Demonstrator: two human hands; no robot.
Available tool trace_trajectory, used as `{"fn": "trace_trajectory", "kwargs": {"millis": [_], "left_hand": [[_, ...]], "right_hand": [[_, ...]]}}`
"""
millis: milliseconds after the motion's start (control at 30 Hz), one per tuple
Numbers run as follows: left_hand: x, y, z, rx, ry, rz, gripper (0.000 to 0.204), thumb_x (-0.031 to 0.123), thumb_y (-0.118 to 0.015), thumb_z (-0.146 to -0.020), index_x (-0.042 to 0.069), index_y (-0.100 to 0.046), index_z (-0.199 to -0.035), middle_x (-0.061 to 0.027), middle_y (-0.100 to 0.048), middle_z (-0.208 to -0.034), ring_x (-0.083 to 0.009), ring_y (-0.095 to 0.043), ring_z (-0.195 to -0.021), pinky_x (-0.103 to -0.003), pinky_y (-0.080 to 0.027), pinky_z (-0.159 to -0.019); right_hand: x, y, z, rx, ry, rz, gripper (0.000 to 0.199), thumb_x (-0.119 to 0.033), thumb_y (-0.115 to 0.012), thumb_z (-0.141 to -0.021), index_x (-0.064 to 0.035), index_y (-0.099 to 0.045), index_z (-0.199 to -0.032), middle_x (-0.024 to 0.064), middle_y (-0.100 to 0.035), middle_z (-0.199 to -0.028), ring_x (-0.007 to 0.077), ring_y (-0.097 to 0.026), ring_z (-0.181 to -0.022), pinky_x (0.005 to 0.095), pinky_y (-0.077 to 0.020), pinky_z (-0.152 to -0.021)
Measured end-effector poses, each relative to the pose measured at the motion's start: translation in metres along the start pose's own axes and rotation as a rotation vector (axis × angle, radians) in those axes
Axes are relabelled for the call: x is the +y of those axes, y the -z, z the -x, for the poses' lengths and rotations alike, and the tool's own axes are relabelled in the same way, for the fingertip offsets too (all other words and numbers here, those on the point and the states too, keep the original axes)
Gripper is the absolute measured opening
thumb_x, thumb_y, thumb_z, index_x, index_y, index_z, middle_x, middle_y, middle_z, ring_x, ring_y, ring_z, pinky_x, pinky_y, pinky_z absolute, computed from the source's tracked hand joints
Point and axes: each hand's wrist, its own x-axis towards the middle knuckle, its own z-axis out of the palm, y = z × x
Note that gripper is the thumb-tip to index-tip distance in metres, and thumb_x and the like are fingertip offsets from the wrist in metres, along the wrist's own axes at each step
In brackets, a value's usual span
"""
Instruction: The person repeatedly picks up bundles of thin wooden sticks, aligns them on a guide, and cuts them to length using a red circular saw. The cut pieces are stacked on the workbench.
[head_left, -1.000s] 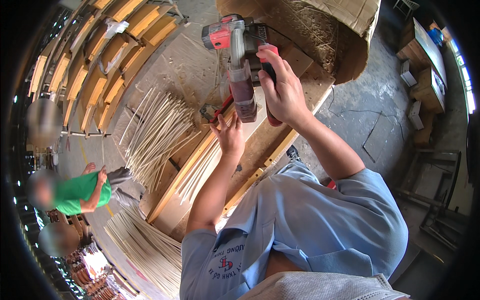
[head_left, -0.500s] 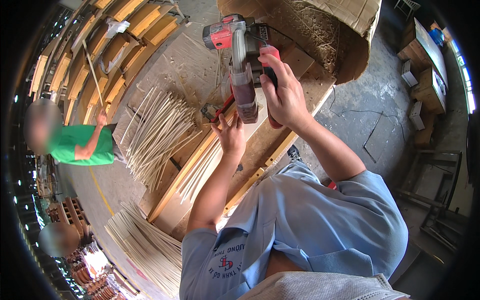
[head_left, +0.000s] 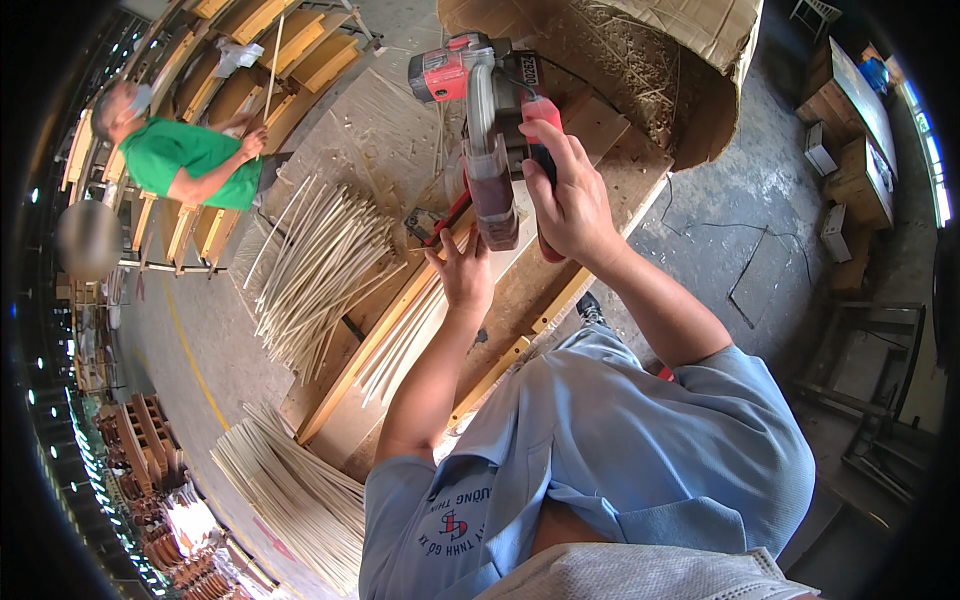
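Note:
My right hand (head_left: 572, 200) wraps round the red and black handle of a miter saw (head_left: 494, 190) with a red and grey motor. Just left of the blade guard, my left hand (head_left: 466, 276) lies with fingers spread, by the red edge of the saw's base. Thin pale wooden sticks (head_left: 402, 345) run beside my left forearm along a wooden rail (head_left: 345, 385) on the bench. What lies under my left palm and the blade itself are hidden.
A loose pile of cut sticks (head_left: 325, 260) lies left of the saw; longer sticks (head_left: 290, 490) are stacked lower left. An open cardboard box (head_left: 715, 115) with offcuts stands beyond the saw. A person in green (head_left: 190, 165) holds a long stick by the wooden racks (head_left: 300, 45). A cable crosses the floor at right.
My hands and the saw stay almost where they were. The person in green has moved away toward the racks, with the long stick now more upright and both hands near it.

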Motion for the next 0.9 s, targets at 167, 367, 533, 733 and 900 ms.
{"fn": "trace_trajectory", "kwargs": {"millis": [167,367,533,733,900], "left_hand": [[0.000,0.000,0.000,-0.013,-0.002,-0.013,0.048,0.013,-0.068,-0.089,0.018,-0.067,-0.137,0.0032,-0.064,-0.141,-0.0455,-0.045,-0.139,-0.079,-0.032,-0.107],[-0.002,-0.004,0.002,0.003,-0.036,-0.049,0.053,0.016,-0.068,-0.088,0.015,-0.064,-0.141,0.0027,-0.060,-0.145,-0.0464,-0.045,-0.139,-0.080,-0.033,-0.103],[-0.003,-0.006,0.003,0.009,-0.046,-0.049,0.054,0.016,-0.067,-0.089,0.015,-0.063,-0.143,0.0028,-0.060,-0.146,-0.0472,-0.043,-0.140,-0.079,-0.030,-0.105],[0.001,-0.005,0.003,-0.012,0.009,0.002,0.052,0.016,-0.064,-0.093,0.020,-0.062,-0.144,0.0048,-0.066,-0.143,-0.0454,-0.038,-0.146,-0.078,-0.023,-0.114],[-0.004,-0.004,0.002,-0.013,-0.016,0.032,0.046,0.014,-0.061,-0.095,0.014,-0.065,-0.141,0.0012,-0.060,-0.150,-0.0469,-0.045,-0.140,-0.077,-0.029,-0.108]], "right_hand": [[0.000,0.000,0.004,-0.006,-0.004,0.002,0.039,-0.019,-0.061,-0.098,-0.0189,-0.055,-0.137,0.0203,-0.062,-0.111,0.0438,-0.067,-0.089,0.0508,-0.0551,-0.077],[0.003,-0.001,0.011,-0.001,0.009,0.003,0.039,-0.019,-0.062,-0.098,-0.0184,-0.056,-0.137,0.0199,-0.062,-0.110,0.0433,-0.067,-0.089,0.0504,-0.0551,-0.075],[0.001,0.000,0.021,-0.064,-0.054,0.001,0.041,-0.014,-0.061,-0.098,-0.0146,-0.055,-0.139,0.0201,-0.062,-0.118,0.0447,-0.065,-0.102,0.0488,-0.0539,-0.085],[0.009,-0.002,0.028,-0.043,0.010,-0.053,0.043,-0.014,-0.062,-0.099,-0.0150,-0.053,-0.140,0.0209,-0.061,-0.123,0.0462,-0.064,-0.101,0.0513,-0.0546,-0.084],[0.012,0.000,-0.015,0.009,0.194,-0.186,0.056,-0.022,-0.064,-0.103,-0.0116,-0.039,-0.153,0.0197,-0.059,-0.133,0.0381,-0.068,-0.109,0.0431,-0.0534,-0.097]]}}
